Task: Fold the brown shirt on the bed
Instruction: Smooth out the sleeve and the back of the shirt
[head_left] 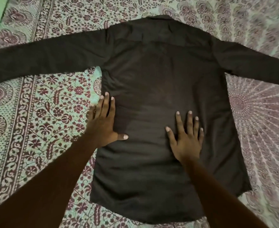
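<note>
the brown shirt (160, 79) lies face down mid-frame on the bed (44, 112), sleeves spread; left hand (102, 124) and right hand (186, 142) press flat, fingers (178, 119) splayed, gripping nothing, likely smoothing it for folding

Dark brown long-sleeved shirt (160, 79) spread flat, back side up, on a patterned bed (41, 112), collar at the far end (sleeves stretched out sideways), unfolded

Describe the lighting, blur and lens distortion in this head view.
Head view: dim, greenish light; the brown shirt reads nearly black, its seams faint. The patterned bedsheet smears at the top right. Wide-angle bending curves the sleeves. Left hand and right hand look fairly sharp.
</note>
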{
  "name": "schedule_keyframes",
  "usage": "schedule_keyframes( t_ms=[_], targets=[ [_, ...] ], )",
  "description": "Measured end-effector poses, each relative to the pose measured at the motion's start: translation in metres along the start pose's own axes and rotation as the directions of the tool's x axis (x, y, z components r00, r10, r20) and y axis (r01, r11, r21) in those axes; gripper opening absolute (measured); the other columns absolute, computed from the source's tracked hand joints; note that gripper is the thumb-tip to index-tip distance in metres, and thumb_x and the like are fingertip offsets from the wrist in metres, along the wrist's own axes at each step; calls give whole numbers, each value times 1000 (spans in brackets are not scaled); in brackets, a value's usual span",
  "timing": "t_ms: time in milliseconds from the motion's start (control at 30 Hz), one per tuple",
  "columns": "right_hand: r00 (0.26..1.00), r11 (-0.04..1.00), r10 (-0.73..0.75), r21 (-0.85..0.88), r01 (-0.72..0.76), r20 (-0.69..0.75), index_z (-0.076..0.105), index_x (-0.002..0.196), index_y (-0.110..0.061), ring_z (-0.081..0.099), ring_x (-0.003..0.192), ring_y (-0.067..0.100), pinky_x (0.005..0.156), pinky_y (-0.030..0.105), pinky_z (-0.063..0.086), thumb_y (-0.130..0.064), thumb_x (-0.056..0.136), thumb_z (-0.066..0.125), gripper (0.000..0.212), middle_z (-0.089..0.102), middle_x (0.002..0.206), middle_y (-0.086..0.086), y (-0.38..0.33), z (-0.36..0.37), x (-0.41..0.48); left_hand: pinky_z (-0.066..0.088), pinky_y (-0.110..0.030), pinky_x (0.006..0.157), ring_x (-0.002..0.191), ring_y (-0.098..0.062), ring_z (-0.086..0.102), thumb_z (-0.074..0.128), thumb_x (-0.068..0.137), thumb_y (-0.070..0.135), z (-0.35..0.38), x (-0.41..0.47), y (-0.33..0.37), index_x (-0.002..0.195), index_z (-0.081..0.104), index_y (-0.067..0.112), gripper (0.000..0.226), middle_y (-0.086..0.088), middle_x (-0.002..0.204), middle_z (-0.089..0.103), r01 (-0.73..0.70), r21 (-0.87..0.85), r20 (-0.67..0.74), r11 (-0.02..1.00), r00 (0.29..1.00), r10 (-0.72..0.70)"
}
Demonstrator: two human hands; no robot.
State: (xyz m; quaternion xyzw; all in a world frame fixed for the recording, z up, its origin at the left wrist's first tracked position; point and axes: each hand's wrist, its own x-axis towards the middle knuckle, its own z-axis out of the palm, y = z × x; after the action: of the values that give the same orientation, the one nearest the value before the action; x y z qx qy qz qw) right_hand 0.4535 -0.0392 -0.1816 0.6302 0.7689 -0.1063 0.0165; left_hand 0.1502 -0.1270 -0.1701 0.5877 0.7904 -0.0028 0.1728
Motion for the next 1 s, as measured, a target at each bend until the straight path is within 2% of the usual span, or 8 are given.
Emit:
schedule_keyframes(
  t_ms=[67,200,467,533,600,667,867,1000],
  targets=[
    [1000,1000,-5,17,4,5,4,159,-57,0,161,22,126,54,7,-77,97,27,69,-1,174,-9,20,-5,-9,13,-57,128,160,-35,-4,59,74,81,6,-16,14,164,1,6,131,-16,173,-10,-62,33,-68,998,996,64],
    [914,907,406,121,-404,9,-3,157,-59,-6,161,22,125,62,4,-81,95,20,69,-5,174,-8,57,-8,-34,16,-56,127,161,-33,-1,44,93,71,31,-86,60,166,8,15,99,-14,174,-7,-320,40,-23,947,947,321],
    [792,770,611,225,-597,7,5,164,-42,-13,159,36,123,64,-3,-82,95,21,81,-9,174,5,87,-15,-68,20,-61,123,160,-31,13,47,91,72,62,-194,106,165,21,27,90,0,175,7,-314,33,62,949,948,311],
    [882,887,453,168,-430,-134,15,165,-32,-5,159,39,124,61,2,-74,99,28,79,-1,174,9,71,-18,-57,20,-59,124,160,-29,13,47,93,69,58,-178,123,164,23,29,85,-1,175,8,-299,39,-14,953,954,300],
    [989,998,16,56,-7,-145,20,164,-36,0,161,33,125,56,7,-65,103,33,69,2,175,5,54,-12,-45,18,-58,125,161,-27,11,44,95,67,57,-151,142,164,21,29,82,-2,175,8,-267,55,-50,962,962,270],
    [964,964,-266,21,267,-30,17,162,-47,-1,161,25,127,57,11,-64,103,31,63,0,175,-3,62,-4,-41,17,-59,124,161,-29,7,40,95,70,61,-131,158,165,15,29,85,-2,175,3,-261,95,-13,961,965,263],
    [916,910,401,103,-401,30,0,159,-54,-4,161,30,126,61,6,-78,98,24,70,-3,175,-2,176,-19,-110,17,-65,121,160,-34,6,43,89,78,79,-159,171,165,17,26,96,-3,175,5,-371,146,47,917,929,368],
    [865,862,501,116,-494,-33,13,165,-30,-9,158,41,125,66,-2,-78,97,24,84,-5,173,14,175,-27,-88,25,-59,119,156,-32,24,44,92,72,71,-141,172,163,29,29,85,-1,174,13,-400,99,-58,911,912,407]
  ],
)
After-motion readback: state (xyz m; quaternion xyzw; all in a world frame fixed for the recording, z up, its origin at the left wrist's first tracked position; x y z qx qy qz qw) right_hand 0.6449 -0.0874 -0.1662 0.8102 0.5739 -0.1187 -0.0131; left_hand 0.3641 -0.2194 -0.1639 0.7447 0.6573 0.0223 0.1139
